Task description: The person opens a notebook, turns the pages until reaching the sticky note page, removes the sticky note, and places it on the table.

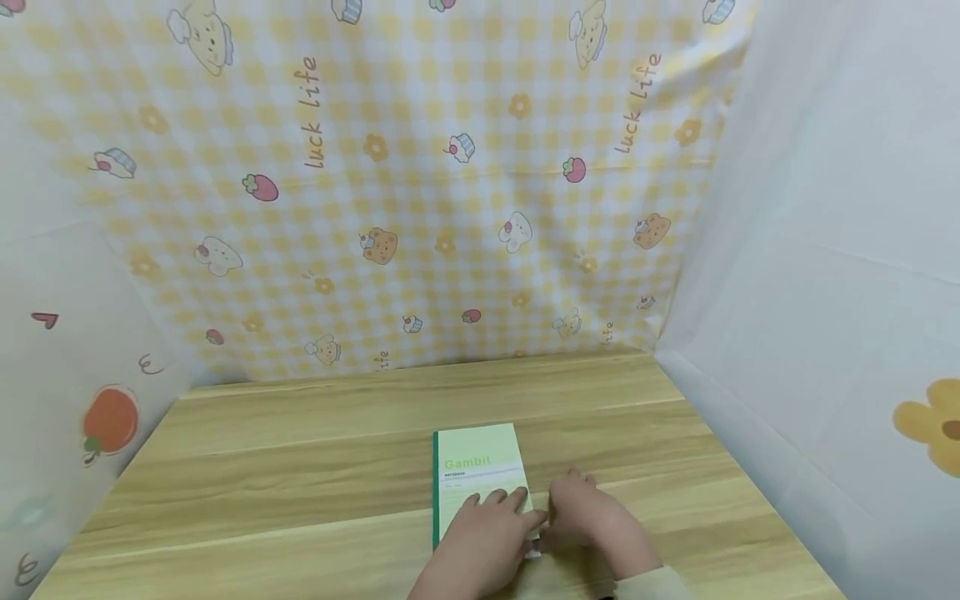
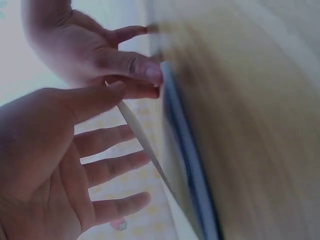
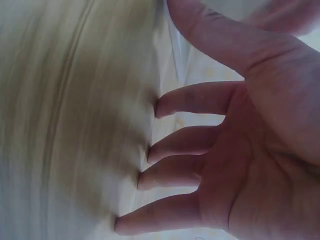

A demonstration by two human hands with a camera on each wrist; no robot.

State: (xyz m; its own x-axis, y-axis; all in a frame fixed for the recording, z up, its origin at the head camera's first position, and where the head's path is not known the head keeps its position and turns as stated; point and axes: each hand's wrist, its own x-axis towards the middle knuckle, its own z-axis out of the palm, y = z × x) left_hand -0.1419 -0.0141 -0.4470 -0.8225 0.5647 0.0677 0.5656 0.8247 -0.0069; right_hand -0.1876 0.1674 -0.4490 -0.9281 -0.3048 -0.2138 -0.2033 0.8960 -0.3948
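A pale green notebook (image 1: 480,450) with a dark green spine and the word "Gambit" lies on the wooden table. My left hand (image 1: 483,537) is over the lower part of its cover. In the left wrist view, the thumb and index finger of that hand (image 2: 55,150) pinch the corner of the cover (image 2: 145,142), raised from the pages (image 2: 187,145); the other fingers are spread. Just right of the notebook is my right hand (image 1: 588,517). Its thumb touches the corner of the pages, while its nearly straight fingers (image 3: 180,142) rest their tips on the table.
The wooden table (image 1: 300,467) extends around the notebook. A yellow checked curtain (image 1: 420,192) hangs behind it. White sheets (image 1: 825,250) with printed pictures stand along both sides.
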